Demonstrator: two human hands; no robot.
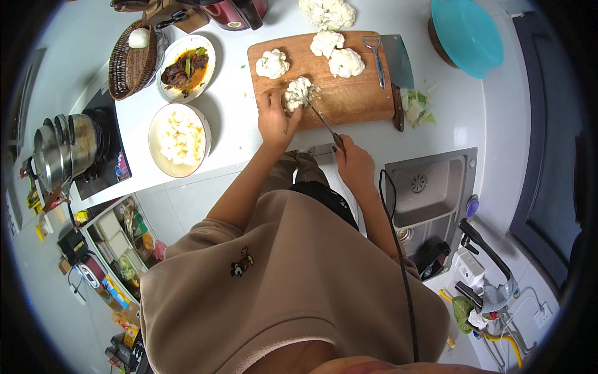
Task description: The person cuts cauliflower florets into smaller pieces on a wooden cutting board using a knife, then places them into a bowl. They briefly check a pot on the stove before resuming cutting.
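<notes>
My left hand holds a piece of cauliflower against the near left part of a wooden cutting board. In my right hand is the handle of a small knife, whose tip touches that piece; small white crumbs lie beside it. Another cauliflower piece rests at the board's left, and two more lie near its far edge. A metal peeler is on the right of the board. A cleaver lies partly under the board's right edge. A bowl at the left contains small cauliflower pieces.
A plate of cooked food and a wicker basket stand left. More cauliflower lies beyond the board. Leaf scraps and a turquoise basin are right. A sink is near right; pots stand on the hob.
</notes>
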